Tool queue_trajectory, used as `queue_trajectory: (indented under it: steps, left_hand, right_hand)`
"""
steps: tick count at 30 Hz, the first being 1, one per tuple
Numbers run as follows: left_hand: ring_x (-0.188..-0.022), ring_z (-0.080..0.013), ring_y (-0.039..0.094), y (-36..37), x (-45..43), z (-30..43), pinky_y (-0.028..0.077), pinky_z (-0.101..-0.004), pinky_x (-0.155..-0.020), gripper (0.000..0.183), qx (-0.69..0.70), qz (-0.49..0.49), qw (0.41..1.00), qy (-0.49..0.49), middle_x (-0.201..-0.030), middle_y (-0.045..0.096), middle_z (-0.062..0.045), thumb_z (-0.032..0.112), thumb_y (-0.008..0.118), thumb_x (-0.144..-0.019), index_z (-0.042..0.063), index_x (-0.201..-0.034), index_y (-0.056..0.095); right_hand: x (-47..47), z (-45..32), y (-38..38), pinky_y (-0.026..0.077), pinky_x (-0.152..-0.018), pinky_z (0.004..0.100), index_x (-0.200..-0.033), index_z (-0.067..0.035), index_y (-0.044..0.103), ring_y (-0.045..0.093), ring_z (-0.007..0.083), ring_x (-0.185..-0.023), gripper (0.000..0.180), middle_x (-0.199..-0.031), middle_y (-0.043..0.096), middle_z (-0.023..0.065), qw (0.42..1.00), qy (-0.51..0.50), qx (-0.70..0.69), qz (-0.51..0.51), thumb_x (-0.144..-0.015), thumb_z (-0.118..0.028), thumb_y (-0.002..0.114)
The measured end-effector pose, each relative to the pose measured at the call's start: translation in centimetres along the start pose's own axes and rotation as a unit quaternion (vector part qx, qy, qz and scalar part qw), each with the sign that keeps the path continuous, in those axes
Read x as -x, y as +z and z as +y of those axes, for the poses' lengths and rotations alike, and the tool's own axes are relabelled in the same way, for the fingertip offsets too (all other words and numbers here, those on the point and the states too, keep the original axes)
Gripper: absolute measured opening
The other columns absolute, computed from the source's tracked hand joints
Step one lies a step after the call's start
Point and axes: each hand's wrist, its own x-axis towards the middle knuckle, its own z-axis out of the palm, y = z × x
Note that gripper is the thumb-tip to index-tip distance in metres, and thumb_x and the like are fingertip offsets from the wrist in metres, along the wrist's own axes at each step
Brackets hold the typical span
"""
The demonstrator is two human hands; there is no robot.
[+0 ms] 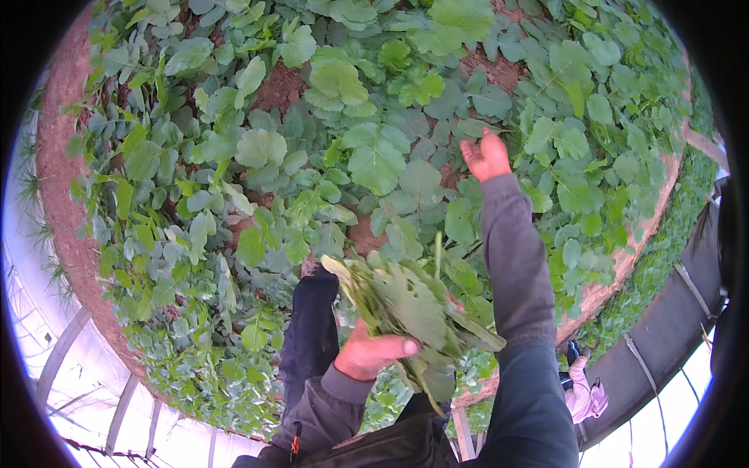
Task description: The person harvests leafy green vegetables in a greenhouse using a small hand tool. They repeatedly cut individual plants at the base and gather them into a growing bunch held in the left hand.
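My left hand (377, 352) is closed around a thick bunch of picked green leaves (412, 304), its thumb lying across them in front of my body. Some leaf edges in the bunch look pale or yellowish. My right hand (487, 155) reaches out among the leafy green plants (377, 155) ahead of me, fingers curled and slightly apart. A narrow leaf (480, 127) lies right at its fingertips; whether the fingers pinch it I cannot tell.
Leafy plants surround my legs (310, 333), with bare soil (281, 88) between them. A soil strip (64, 152) edges the bed at left. Greenhouse film and frame posts (63, 351) curve around. Another person (579, 389) in pink is at the lower right.
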Motion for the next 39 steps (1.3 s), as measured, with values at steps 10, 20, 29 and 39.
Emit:
queue_trajectory:
  steps: [10, 20, 29, 39]
  left_hand:
    - [-0.129, -0.0404, 0.050, -1.3, -0.2, 1.0, 0.043, -0.0573, -0.108, 0.084, -0.018, -0.004, 0.999, -0.036, -0.130, 0.053, -0.018, 0.014, 0.081, -0.069, 0.011, -0.144, 0.042]
    - [-0.130, -0.0361, 0.055, -2.0, 0.4, 0.3, 0.043, -0.0525, -0.111, 0.092, -0.096, -0.018, 0.993, -0.064, -0.138, 0.056, -0.020, 0.003, 0.083, -0.069, 0.002, -0.147, 0.037]
    - [-0.128, -0.0405, 0.056, -1.6, -0.4, -0.8, 0.045, -0.0558, -0.108, 0.093, -0.126, -0.014, 0.991, -0.037, -0.133, 0.059, -0.024, 0.005, 0.086, -0.067, 0.003, -0.146, 0.038]
    - [-0.126, -0.0406, 0.057, 0.6, -1.7, 0.3, 0.042, -0.0564, -0.109, 0.107, -0.055, -0.023, 0.997, -0.047, -0.129, 0.061, -0.018, 0.006, 0.087, -0.063, 0.002, -0.152, 0.028]
  right_hand:
    - [-7.9, -1.6, -1.1, 0.030, -0.114, 0.0391, -0.152, -0.020, 0.040, 0.049, 0.0161, -0.125, 0.044, -0.140, 0.053, -0.0018, 0.991, -0.065, -0.085, 0.083, -0.109, -0.026, 0.033]
    - [-5.2, -3.7, -2.9, 0.050, -0.081, 0.0348, -0.133, -0.008, 0.061, 0.058, 0.0163, -0.088, 0.033, -0.113, 0.065, 0.0047, 0.999, -0.028, -0.002, -0.023, -0.105, -0.013, 0.045]
    - [-4.7, -1.3, -0.9, 0.050, -0.102, 0.0462, -0.110, 0.003, 0.070, 0.062, 0.0433, -0.118, 0.036, -0.126, 0.066, 0.0241, 0.489, -0.163, 0.857, -0.009, -0.091, -0.025, 0.058]
    - [-8.7, -1.9, -3.8, 0.050, -0.100, 0.0440, -0.114, -0.004, 0.074, 0.063, 0.0392, -0.115, 0.040, -0.121, 0.068, 0.0221, 0.457, -0.129, 0.878, -0.062, -0.089, -0.035, 0.068]
